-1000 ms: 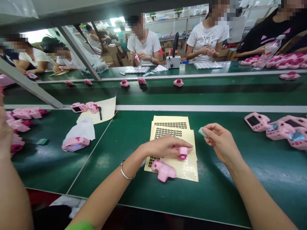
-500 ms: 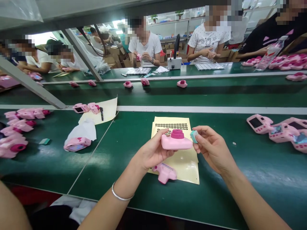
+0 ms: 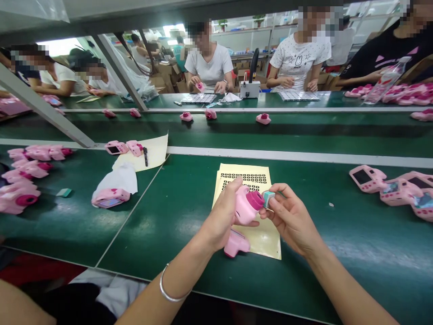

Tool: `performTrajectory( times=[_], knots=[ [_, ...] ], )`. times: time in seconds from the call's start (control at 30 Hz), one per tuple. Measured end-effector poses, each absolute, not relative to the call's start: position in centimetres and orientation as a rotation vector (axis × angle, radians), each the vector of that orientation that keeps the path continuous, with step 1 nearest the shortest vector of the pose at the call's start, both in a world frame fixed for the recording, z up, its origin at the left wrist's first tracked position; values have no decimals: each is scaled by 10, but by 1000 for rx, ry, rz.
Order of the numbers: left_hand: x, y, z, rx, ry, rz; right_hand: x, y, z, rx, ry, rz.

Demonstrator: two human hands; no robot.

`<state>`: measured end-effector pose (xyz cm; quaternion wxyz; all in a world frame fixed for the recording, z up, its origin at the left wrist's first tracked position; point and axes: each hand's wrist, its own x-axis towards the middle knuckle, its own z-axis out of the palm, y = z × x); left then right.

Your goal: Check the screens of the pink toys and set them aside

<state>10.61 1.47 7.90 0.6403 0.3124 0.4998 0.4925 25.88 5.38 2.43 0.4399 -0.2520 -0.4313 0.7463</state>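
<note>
My left hand (image 3: pixel 219 216) grips a pink toy camera body (image 3: pixel 244 206) above the sheet, with its magenta lens barrel (image 3: pixel 255 201) turned to the right. My right hand (image 3: pixel 291 219) pinches a small teal block (image 3: pixel 268 198) between finger and thumb, pressing it at the lens rim. Below them lies a yellow backing sheet (image 3: pixel 267 239) printed with rows of small black stickers. A second pink camera body (image 3: pixel 237 243) rests on that sheet, partly under my left hand.
Pink toy cameras (image 3: pixel 367 178) lie to the right on the green belt. To the left are a pile of pink cameras (image 3: pixel 23 176), a white cloth with a pink camera (image 3: pixel 113 186), and cream paper with a black marker (image 3: pixel 145 156). Co-workers sit beyond a further belt.
My left hand has lifted the camera off the sheet and turned its lens from upward to the right. The teal block in my right hand has moved from beside the lens onto it.
</note>
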Motion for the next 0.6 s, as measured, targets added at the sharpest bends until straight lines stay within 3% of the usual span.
performTrajectory(
  times=[0.2, 0.47, 0.6],
  knots=[
    [100, 12, 72, 1057, 1270, 1260, 258, 53, 25, -624, -1076, 1820],
    [93, 9, 39, 2354, 1037, 1462, 258, 48, 28, -492, -1160, 1775],
    [47, -1, 22, 2253, 1090, 1437, 259, 45, 27, -426, -1266, 1709]
  ],
)
